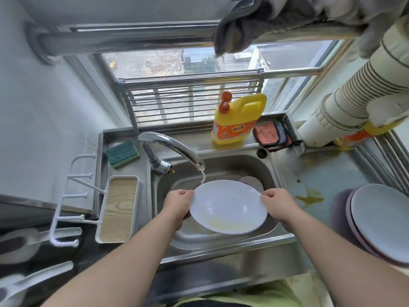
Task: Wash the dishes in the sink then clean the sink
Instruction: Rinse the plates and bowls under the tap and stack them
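Between left hand [179, 203] and right hand [277, 203], gripped at both rims: white plate [228, 206] over the sink [274, 171], under the faucet [170, 145] stream, yellow residue remaining. Beyond the right hand, stacked plates [380, 220] apparently washed; sink cleaning not yet begun.

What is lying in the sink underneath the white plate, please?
Behind the round white plate a second pale dish peeks out in the steel sink. The plate covers most of it and the basin floor.

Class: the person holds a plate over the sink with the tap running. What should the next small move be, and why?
Probably tilt the white plate so the stream from the tap sweeps its near edge: yellowish residue sits there, while water lands only on the far rim. Both hands, left and right, already grip the rim.
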Available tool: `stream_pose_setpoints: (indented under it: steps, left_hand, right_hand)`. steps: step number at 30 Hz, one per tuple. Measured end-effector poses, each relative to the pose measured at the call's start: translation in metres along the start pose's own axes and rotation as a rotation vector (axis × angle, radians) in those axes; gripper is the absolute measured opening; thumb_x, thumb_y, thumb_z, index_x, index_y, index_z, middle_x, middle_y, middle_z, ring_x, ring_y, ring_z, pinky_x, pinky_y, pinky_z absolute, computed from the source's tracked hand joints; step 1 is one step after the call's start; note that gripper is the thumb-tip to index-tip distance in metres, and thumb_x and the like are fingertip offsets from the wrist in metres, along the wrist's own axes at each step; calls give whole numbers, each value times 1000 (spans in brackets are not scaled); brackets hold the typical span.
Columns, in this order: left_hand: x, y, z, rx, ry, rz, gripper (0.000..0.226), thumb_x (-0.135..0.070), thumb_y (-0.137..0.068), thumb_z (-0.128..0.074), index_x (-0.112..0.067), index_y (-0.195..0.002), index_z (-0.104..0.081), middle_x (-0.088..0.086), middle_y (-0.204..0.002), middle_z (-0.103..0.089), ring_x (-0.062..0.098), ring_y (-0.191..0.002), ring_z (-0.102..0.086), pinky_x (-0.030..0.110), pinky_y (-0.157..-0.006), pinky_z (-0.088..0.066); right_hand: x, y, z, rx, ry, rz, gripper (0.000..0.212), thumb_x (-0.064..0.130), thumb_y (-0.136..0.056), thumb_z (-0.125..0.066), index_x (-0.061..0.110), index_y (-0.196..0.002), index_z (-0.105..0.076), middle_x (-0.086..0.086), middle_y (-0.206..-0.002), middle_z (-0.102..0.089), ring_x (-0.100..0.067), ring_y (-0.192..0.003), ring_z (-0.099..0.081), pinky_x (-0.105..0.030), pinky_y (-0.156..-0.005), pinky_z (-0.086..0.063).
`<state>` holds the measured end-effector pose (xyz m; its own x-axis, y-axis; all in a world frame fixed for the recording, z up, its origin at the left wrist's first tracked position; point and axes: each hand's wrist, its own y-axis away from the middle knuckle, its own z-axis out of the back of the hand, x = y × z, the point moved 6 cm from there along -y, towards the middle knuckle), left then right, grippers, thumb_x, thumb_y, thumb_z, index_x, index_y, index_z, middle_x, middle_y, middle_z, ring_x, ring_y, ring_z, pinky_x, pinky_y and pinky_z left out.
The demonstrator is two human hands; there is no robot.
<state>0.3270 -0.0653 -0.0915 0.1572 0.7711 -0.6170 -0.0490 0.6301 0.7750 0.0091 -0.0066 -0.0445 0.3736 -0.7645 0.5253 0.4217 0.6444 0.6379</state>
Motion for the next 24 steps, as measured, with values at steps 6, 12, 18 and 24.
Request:
stream_pose_setpoints:
  steps: [6, 12, 18, 24]
  left_hand:
    - [-9, 8, 30, -99, -64, -38, 22, -23, -99, -60, -8, -91, -76, 9, -76, -69, 22, -61, -61, 22, -47, -46]
    - [-6, 14, 37, -207, -39, -58, 24, -31, -93, -63, -18, -83, -80, 9, -79, -74, 24, -67, -61, 32, -60, -51]
    - [-5, 9, 4, -176, 4, -34, 19, -25, -97, -60, -19, -93, -78, 8, -83, -75, 25, -66, -61, 30, -59, -51]
    - [-12, 5, -33, -121, 55, -36, 14, -25, -103, -60, -23, -105, -74, 5, -99, -79, 24, -86, -75, 35, -69, -59]
  right_hand:
    - [5, -8, -34, 146, -21, -10, 23, 19, -98, -56, 9, -96, -77, -17, -89, -72, -26, -72, -57, -35, -60, -43]
    - [18, -16, -40, 195, -77, 26, 17, 20, -93, -60, 17, -91, -76, -8, -78, -73, -23, -68, -57, -33, -60, -44]
    - [48, -21, -1, 42, -276, 226, 7, 22, -94, -66, 21, -92, -73, 4, -76, -71, -22, -75, -66, -35, -65, -52]
    - [63, -23, 37, -74, -242, 455, 8, 36, -96, -72, 43, -96, -72, 11, -65, -56, -16, -66, -54, -42, -69, -52]
